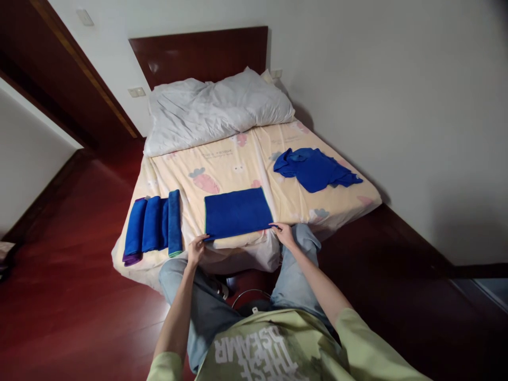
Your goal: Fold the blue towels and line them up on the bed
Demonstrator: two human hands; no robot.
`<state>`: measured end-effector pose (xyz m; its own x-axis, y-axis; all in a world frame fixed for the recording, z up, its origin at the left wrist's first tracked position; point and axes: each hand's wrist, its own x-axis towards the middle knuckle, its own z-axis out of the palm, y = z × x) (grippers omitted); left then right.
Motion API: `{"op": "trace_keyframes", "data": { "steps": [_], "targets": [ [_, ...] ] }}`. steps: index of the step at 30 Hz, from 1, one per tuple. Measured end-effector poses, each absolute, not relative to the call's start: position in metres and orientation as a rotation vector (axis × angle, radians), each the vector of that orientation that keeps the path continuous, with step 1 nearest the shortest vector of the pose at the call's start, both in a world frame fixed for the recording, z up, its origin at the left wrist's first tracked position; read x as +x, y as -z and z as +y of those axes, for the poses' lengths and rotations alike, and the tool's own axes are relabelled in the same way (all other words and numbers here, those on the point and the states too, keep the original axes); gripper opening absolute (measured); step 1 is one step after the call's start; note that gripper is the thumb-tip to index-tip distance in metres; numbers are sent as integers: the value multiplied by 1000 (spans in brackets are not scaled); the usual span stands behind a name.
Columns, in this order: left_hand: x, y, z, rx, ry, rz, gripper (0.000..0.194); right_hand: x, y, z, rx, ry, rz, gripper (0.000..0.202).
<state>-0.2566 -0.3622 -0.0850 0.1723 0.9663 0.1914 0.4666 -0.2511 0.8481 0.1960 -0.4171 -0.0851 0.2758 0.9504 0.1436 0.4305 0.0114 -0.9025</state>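
Note:
A blue towel (239, 211) with a thin green edge lies flat as a rectangle at the near side of the bed. My left hand (196, 250) pinches its near left corner. At the near right corner, the fingers of my right hand (282, 233) are closed on the same towel. Several rolled or folded blue towels (151, 225) lie side by side to the left, one showing a purple end and one a green end. Farther right, a loose heap of blue towels (317, 168) lies crumpled on the sheet.
The bed (234, 166) wears a pale sheet printed with carrots. A large white pillow (222, 108) lies against the dark wooden headboard (206, 55). Plain wall (381, 116) runs along the right side. Dark red floor (71, 286) stretches to the left.

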Motion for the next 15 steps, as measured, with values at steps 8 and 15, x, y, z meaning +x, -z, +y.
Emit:
{"op": "trace_keyframes", "data": {
  "steps": [8,15],
  "targets": [
    [-247,80,-361,1624,-991,1416,40,192,83,-410,-1544,-695,-1267,34],
    [-244,62,-360,1654,-1003,1639,46,198,86,-409,-1586,-594,-1212,48]
  ]
}}
